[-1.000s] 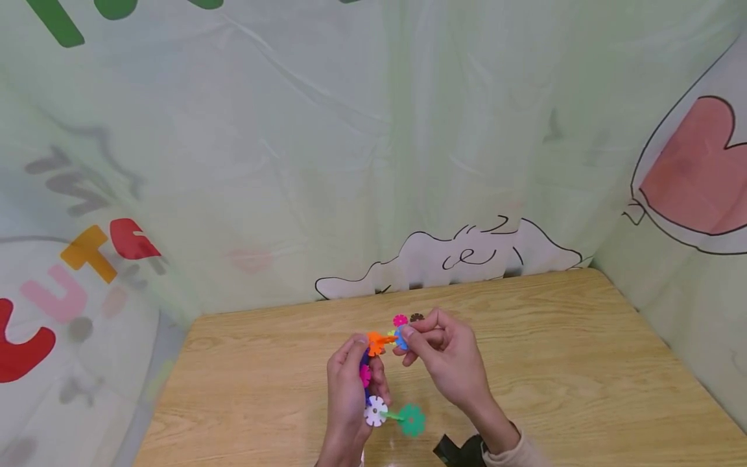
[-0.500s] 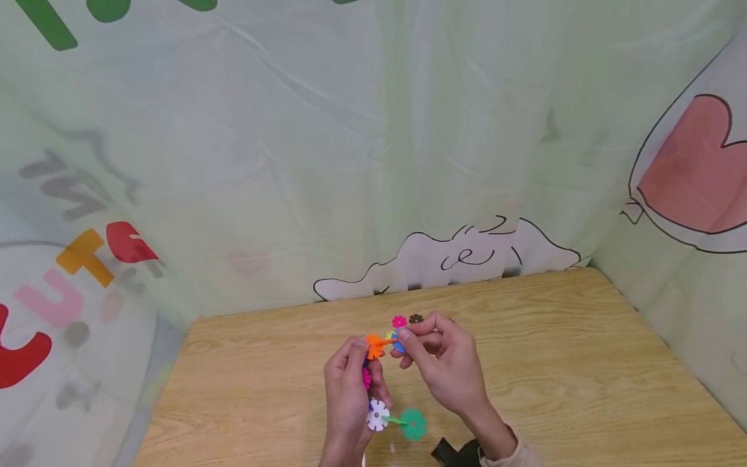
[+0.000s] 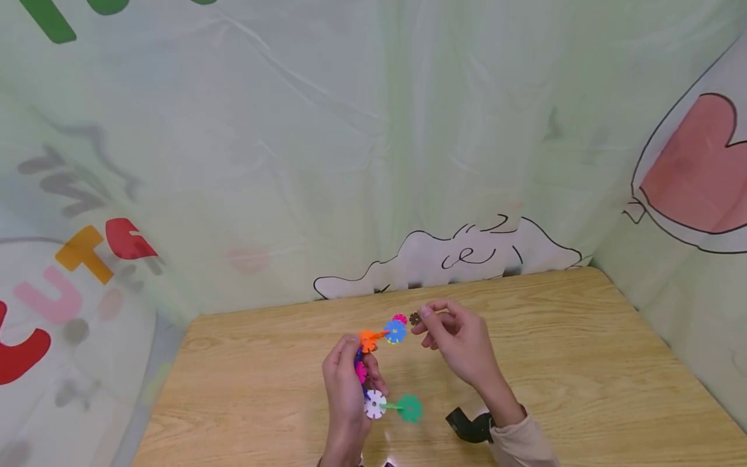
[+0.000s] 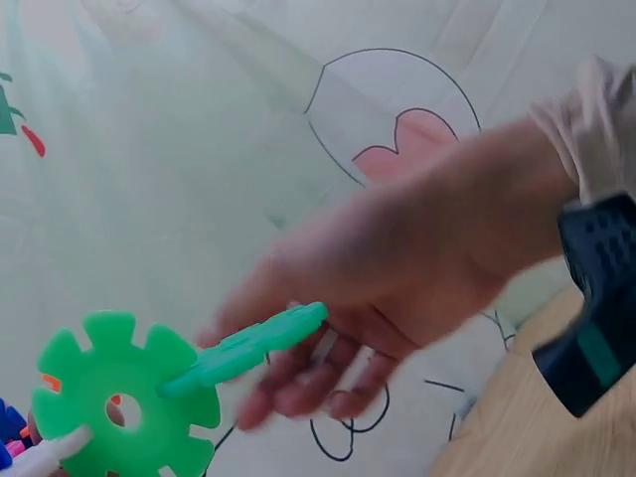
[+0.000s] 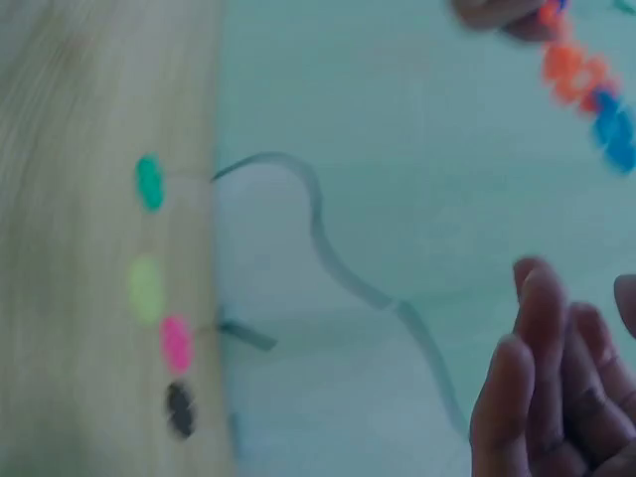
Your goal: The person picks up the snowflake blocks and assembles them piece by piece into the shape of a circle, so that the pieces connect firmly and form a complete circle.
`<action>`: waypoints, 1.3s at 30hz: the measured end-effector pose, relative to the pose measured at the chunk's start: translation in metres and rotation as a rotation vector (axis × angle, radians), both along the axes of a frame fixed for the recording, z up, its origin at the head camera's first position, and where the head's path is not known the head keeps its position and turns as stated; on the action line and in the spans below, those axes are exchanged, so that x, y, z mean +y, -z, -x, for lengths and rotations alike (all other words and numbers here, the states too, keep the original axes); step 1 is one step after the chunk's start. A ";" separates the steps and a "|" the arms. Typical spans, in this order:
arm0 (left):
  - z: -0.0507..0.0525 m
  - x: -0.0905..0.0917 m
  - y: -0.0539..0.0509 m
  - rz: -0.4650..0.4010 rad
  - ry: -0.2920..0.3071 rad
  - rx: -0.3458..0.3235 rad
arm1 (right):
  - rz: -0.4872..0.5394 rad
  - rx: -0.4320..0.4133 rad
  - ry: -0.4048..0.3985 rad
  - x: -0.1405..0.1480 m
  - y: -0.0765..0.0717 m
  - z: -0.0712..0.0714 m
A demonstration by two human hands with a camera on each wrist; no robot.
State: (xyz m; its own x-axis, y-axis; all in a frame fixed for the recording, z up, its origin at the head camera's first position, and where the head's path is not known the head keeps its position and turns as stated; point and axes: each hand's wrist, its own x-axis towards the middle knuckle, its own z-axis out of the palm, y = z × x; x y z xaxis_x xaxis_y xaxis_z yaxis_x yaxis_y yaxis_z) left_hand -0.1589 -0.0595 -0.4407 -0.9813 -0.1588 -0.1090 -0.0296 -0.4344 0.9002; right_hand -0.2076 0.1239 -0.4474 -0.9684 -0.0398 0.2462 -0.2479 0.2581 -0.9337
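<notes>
My left hand (image 3: 345,389) holds a chain of notched flower discs: an orange disc (image 3: 367,340) at its top, a pink one (image 3: 361,371), dark blue ones, and a white disc (image 3: 375,404) lower down. From the orange end a blue disc (image 3: 395,331) sticks out to the right; light green and green discs (image 3: 410,408) extend from the white one. Free of the chain, my right hand (image 3: 463,340) has loosely bent fingers with nothing between them, as the right wrist view shows (image 5: 561,383). In the left wrist view a green disc (image 4: 149,427) is close up.
On the wooden table (image 3: 554,363), beyond the hands, lie a brown disc (image 3: 415,318) and a pink disc (image 3: 399,319). The right wrist view also shows a yellow-green disc (image 5: 146,289) and a green one (image 5: 149,183) there. A printed curtain (image 3: 327,162) hangs behind the table.
My right hand has let go of the blue disc and moved away to the right. The blue disc stays on the orange end of the chain, which has shifted slightly left.
</notes>
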 end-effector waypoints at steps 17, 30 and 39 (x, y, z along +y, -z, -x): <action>0.003 -0.005 0.002 -0.035 0.024 0.035 | -0.607 0.097 -0.390 -0.017 0.092 0.023; 0.003 -0.007 0.004 -0.057 0.035 0.052 | -0.642 -0.041 -0.124 -0.012 0.085 0.029; 0.002 -0.006 0.003 -0.059 0.044 0.048 | -0.664 -0.058 -0.155 -0.008 0.083 0.026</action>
